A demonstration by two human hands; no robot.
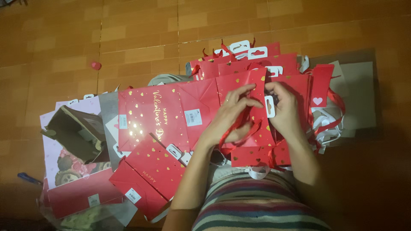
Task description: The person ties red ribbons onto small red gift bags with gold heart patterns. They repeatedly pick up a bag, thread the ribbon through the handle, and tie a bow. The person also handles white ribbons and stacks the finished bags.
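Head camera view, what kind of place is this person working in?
Probably a home floor used as a makeshift packing spot, not a workshop. The person sits on orange-brown floor tiles, with flat red paper gift bags with gold hearts piled around, and both hands working one bag's red ribbon handle.

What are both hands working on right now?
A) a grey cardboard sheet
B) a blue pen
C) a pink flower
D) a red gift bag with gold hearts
D: the left hand and right hand both grip a flattened red gift bag dotted with gold hearts.
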